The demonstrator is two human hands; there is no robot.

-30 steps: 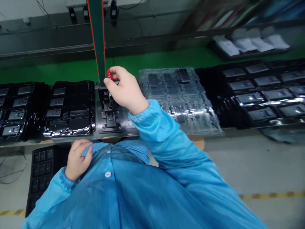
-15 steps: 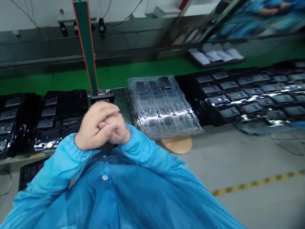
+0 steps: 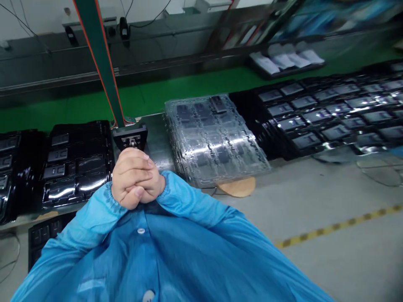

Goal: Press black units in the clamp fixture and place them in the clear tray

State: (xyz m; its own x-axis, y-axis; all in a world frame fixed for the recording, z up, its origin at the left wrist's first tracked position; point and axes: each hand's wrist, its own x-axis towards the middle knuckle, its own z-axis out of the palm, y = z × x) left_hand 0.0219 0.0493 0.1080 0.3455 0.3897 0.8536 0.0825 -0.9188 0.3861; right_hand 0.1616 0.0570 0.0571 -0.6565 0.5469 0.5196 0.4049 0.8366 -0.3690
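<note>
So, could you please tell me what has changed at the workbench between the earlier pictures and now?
The right hand has let go of the red handle and drawn back from the black fixture. The left hand has risen to meet it, and the two are now clasped near the chest. The stack of clear plastic trays and the black trays stayed as they were.

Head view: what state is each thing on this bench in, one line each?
Bare clasped hands: fingers interlaced, holding nothing visible.
Black metal bench fixture: lower part hidden behind the hands.
Clear plastic tray stack: lying flat, dark parts in its pockets.
Glossy black tray stack: lying flat, filled.
Blue smock: buttoned.
</note>
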